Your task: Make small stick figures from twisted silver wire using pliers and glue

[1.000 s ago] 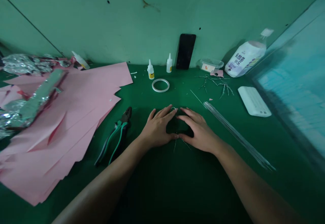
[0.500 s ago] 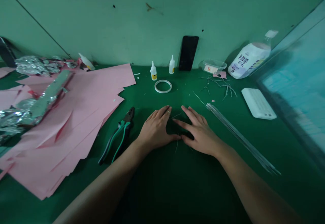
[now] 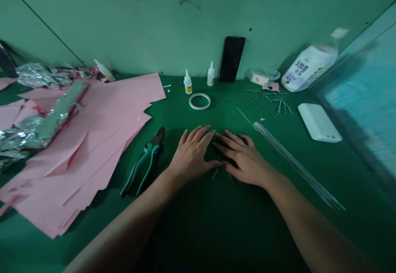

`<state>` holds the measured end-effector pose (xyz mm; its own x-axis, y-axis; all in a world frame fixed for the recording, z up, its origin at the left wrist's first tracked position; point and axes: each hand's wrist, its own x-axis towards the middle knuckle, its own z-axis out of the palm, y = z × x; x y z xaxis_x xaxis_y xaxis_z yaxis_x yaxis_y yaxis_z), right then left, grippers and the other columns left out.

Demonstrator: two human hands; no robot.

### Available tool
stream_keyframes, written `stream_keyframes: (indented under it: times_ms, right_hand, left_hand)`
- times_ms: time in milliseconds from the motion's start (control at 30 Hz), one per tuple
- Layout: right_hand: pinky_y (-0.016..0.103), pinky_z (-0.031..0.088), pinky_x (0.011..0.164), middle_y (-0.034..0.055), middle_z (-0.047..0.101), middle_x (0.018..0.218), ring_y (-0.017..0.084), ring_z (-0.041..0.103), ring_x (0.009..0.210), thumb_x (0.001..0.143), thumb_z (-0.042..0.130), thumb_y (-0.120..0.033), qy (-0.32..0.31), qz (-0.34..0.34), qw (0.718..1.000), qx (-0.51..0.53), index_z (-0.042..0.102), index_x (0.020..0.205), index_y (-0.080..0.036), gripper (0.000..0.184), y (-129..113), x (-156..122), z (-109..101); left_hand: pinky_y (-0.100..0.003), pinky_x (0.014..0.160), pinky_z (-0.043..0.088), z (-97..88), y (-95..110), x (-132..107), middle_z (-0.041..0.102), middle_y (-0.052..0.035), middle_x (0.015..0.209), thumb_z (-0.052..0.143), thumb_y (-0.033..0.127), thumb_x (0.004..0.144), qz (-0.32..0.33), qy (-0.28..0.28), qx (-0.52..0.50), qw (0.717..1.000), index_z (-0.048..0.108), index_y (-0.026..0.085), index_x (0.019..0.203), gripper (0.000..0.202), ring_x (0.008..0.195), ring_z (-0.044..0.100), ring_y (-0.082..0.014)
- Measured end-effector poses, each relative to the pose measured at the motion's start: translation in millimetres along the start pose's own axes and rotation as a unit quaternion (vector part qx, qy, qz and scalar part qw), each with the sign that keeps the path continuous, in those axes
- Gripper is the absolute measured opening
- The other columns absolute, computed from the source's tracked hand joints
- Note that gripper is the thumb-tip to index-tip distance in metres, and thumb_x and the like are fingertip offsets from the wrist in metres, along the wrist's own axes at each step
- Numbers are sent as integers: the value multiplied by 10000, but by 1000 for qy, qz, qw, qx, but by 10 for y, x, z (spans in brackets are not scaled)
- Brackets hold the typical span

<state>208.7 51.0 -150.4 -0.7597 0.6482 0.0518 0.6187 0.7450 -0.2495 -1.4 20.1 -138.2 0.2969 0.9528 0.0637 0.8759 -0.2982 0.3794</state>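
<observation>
Thin wire (image 3: 216,173) lies on the green mat (image 3: 198,231) between the two hands, its ends poking out toward the person. The left hand (image 3: 192,155) and right hand (image 3: 244,159) are both open, fingers spread and curved over the wire, thumbs almost meeting; neither clearly closes on it. Just left of the left hand lie green-handled pliers (image 3: 145,161), with pink paper (image 3: 83,141) beyond them. Just right of the right hand lies a bundle of metal rods (image 3: 297,165). Ahead of the hands sit a tape roll (image 3: 199,101), two glue bottles (image 3: 187,82) and twisted wire branches (image 3: 267,100).
</observation>
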Motion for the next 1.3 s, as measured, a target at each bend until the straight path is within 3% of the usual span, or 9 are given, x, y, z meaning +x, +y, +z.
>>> stream_keyframes:
  times_ms: [200,300,600,733,833,933,1033,1100,1300]
  right_hand:
    - [593,190,1153,1,355,1555,263,241,1465,927,443,-313,5,1,1000,15,321,1488,-314,574,-13,-16,-10]
    - [577,185,1167,-18,337,1563,261,231,1468,920,462,-311,6,11,1000,23,304,1495,-322,596,-13,-30,-7]
    - [577,177,1170,-9,347,1557,261,212,1473,915,467,-315,3,15,999,31,324,1488,-316,590,3,-38,4]
    - [560,184,1172,-2,334,1565,256,223,1471,940,459,-357,12,10,999,34,363,1469,-299,541,36,-49,39]
    - [510,247,1155,21,415,1525,254,279,1449,961,443,-362,66,19,996,54,485,1383,-262,436,43,-60,39]
    - [453,402,1001,93,633,1253,268,523,1233,966,439,-393,139,79,985,61,660,1071,-204,310,-17,-73,-2]
    - [442,432,839,79,667,955,253,616,925,897,516,-554,100,124,987,38,648,858,-186,393,-149,-83,-45]
    - [445,420,813,69,657,932,265,604,904,839,581,-592,57,132,989,21,631,870,-185,411,-250,-84,-53]
    - [420,416,784,62,656,915,272,588,920,830,633,-346,11,180,982,48,585,824,-193,161,-410,-79,-37]
  left_hand:
    - [-643,1160,-59,62,-110,101,382,-49,1541,566,667,797,33,-74,-45,996,324,281,1490,829,1475,180,-332]
    - [-655,1147,-94,71,-107,129,371,-38,1546,598,629,789,21,-86,-50,995,285,285,1505,854,1480,155,-333]
    - [-738,1074,-126,58,8,249,156,-58,1614,691,529,736,-24,-135,-39,990,255,284,1509,920,1487,48,-371]
    - [-622,1173,-20,59,-21,149,238,-103,1597,672,526,771,-11,-81,-40,996,319,230,1486,851,1486,137,-320]
    - [-543,1199,129,44,-71,68,386,-113,1530,620,443,852,15,-17,-87,996,404,213,1435,663,1439,302,-270]
    - [-437,1088,390,20,-123,48,587,-110,1319,552,305,910,13,86,-130,988,567,179,1266,378,1246,528,-228]
    - [-380,903,500,6,-147,63,693,-85,1021,542,227,902,-33,162,-101,981,654,151,1067,215,980,629,-216]
    - [-388,865,501,5,-135,64,703,-72,947,545,231,898,-52,155,-64,985,664,153,1027,192,908,635,-222]
    - [-439,876,487,-12,-48,0,666,-112,1023,570,364,900,-75,54,2,996,626,141,1141,333,967,617,-276]
